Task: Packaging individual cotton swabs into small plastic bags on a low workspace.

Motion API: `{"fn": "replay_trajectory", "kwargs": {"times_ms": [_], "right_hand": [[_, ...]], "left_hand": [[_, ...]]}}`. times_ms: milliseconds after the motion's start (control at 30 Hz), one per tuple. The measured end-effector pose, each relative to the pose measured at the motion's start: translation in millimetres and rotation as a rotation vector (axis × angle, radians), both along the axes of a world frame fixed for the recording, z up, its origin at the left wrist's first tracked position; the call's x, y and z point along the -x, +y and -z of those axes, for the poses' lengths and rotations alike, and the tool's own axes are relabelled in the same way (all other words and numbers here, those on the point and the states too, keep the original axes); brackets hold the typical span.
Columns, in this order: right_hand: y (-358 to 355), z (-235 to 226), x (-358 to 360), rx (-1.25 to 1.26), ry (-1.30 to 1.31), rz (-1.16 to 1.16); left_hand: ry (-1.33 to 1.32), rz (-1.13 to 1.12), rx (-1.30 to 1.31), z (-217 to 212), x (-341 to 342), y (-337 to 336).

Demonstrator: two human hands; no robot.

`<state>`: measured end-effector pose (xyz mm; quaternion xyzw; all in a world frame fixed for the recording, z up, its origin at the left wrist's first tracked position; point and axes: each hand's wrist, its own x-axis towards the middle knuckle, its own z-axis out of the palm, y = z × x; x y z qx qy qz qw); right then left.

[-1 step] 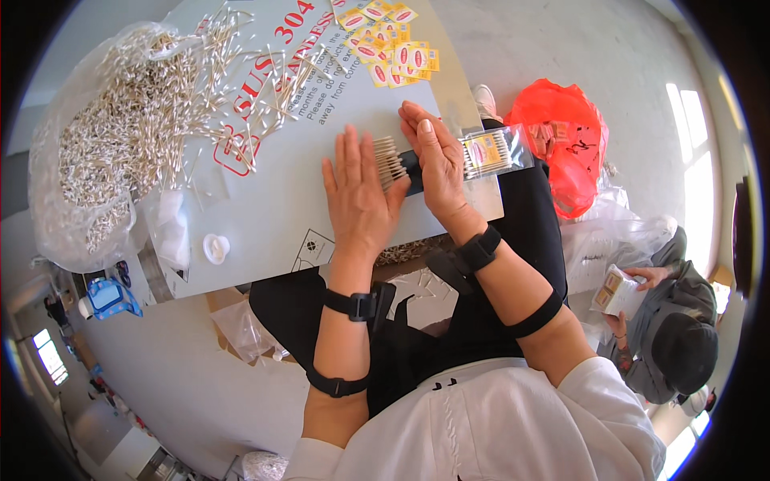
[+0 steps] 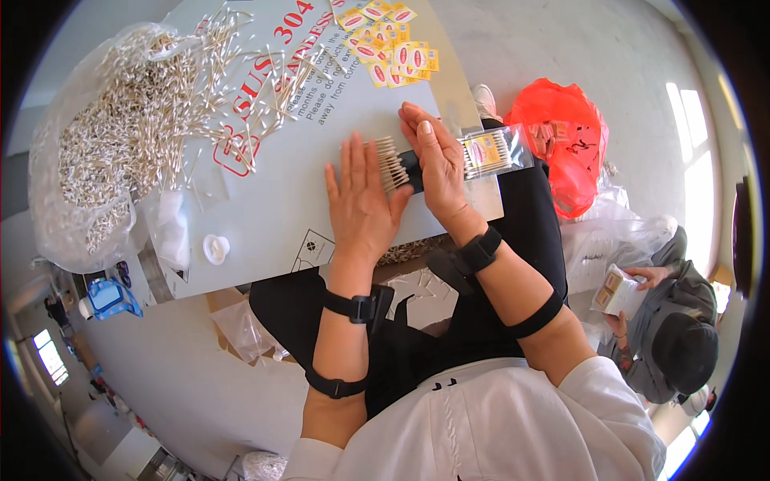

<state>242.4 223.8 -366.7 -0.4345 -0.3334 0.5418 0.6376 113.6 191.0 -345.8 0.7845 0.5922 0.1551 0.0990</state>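
Observation:
A row of cotton swabs (image 2: 391, 164) lies side by side on the sheet-covered table, with a dark flat piece (image 2: 411, 172) just right of it. My left hand (image 2: 362, 204) is open, fingers outstretched and palm down, against the left ends of the row. On the other side, my right hand (image 2: 439, 164) stands on edge over the dark piece, fingers extended and a little curled, gripping nothing I can see. Right of it lies a clear packet (image 2: 488, 152) of swabs with a yellow card. My right hand hides its left end.
A large clear bag (image 2: 48, 192) spills loose swabs at the left. Yellow-and-white cards (image 2: 393, 50) lie at the far edge. A small round white container (image 2: 216, 248) sits near the front. Right of the table are a red plastic bag (image 2: 561, 188) and a seated person (image 2: 682, 321) holding a package.
My left hand has shifted slightly to the right and nearer to me. The right hand and the packet look unmoved.

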Motion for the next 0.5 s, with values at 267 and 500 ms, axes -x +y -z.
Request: {"fn": "replay_trajectory", "kwargs": {"times_ms": [267,500], "right_hand": [[-10,-4,3,0.019,-0.026,-0.012],[1,1,8,-0.026,-0.085,0.018]], "left_hand": [[0.088,0.085,0.084,0,0,-1],[-1.172,-0.208,0.007,16,10,29]]}}
